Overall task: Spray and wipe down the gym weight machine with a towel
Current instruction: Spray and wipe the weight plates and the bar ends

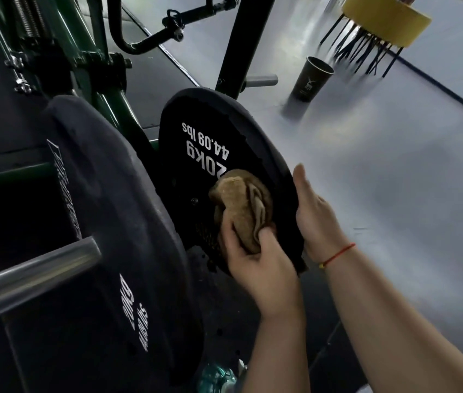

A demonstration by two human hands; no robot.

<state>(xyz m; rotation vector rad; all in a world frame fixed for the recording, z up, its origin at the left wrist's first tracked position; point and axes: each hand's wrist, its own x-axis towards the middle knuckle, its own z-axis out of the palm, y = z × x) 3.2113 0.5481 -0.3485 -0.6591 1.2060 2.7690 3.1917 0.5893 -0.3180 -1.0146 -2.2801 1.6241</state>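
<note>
Two grips are engaging the 20kg plate: the left grip is clutching the brown towel against its face, while the right grip, fingers straight, is bracing the rim.

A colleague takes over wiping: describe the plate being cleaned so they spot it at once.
On the green weight machine, pass the nearer black plate to the farther weight plate. Its face reads 20KG 44.09 lbs upside down, and only it has a brown towel held against it.
</note>
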